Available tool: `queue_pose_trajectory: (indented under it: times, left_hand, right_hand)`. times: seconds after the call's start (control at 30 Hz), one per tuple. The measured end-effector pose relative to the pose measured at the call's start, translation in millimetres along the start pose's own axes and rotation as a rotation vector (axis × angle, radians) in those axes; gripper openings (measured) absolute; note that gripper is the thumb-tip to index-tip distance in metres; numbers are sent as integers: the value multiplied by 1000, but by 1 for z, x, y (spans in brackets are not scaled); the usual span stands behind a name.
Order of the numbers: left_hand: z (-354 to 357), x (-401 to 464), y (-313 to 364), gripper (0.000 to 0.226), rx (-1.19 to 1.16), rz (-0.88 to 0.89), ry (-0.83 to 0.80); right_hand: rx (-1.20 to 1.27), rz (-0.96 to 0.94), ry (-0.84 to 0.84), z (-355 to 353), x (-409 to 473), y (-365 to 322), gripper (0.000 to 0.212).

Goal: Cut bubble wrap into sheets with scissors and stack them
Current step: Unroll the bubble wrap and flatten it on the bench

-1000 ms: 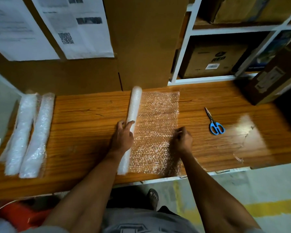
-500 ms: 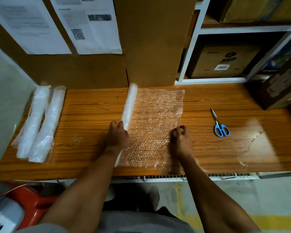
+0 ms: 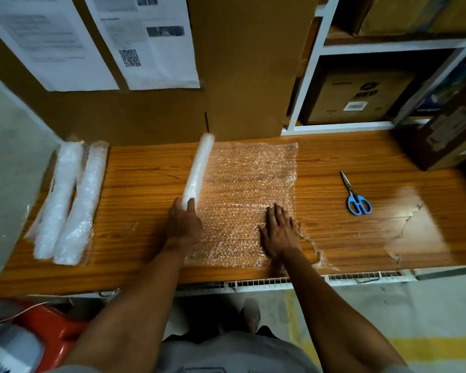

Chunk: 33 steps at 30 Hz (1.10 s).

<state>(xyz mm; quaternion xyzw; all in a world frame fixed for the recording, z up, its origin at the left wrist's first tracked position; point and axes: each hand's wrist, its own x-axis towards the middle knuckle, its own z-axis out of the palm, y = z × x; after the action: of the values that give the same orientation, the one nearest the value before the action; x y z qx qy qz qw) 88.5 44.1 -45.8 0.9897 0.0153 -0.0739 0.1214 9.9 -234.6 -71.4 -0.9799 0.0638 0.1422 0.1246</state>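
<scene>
A roll of bubble wrap lies across the wooden table, with a clear sheet unrolled from it to the right. My left hand rests over the near end of the roll, fingers curved on it. My right hand lies flat on the sheet near its right edge, fingers straight and spread. Blue-handled scissors lie closed on the table to the right, apart from both hands.
Two more bubble wrap rolls lie at the table's left end beside a grey panel. Cardboard stands behind the table. A brown box sits at the back right under white shelving. A red stool is below left.
My right hand has opened from a curled fist to flat, spread fingers on the sheet. My left hand has pushed the roll slightly further left, so more sheet is unrolled.
</scene>
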Motion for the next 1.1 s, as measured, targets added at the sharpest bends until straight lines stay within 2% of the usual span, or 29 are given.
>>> queue_pose_trajectory:
  times: [0.1, 0.3, 0.43, 0.57, 0.67, 0.77, 0.9, 1.0, 1.1]
  left_hand:
    - [-5, 1, -8, 68, -19, -35, 18]
    - [-11, -5, -12, 68, 87, 56, 48]
    - [-20, -14, 0, 61, 150, 188, 53]
    - [-17, -18, 28, 59, 81, 341, -35]
    - [-8, -24, 56, 62, 37, 437, -109]
    - [-4, -28, 89, 63, 18, 517, -184]
    - [5, -19, 140, 54, -33, 610, -240]
    - [19, -3, 180, 50, -44, 642, -276]
    - [29, 12, 219, 47, -55, 654, -319]
  right_hand:
    - [12, 42, 24, -2, -2, -9, 74]
    - [54, 33, -2, 4, -8, -33, 76]
    - [79, 35, 26, -2, -16, -46, 72]
    - [132, 74, 104, -16, -30, -49, 67]
    - [168, 127, 188, -23, -40, -28, 59]
    - [165, 199, 201, -28, -40, 1, 63]
    - [206, 239, 236, -39, -28, 41, 56]
    - [226, 280, 263, -50, -13, 80, 56]
    - [233, 310, 360, -60, 3, 120, 42]
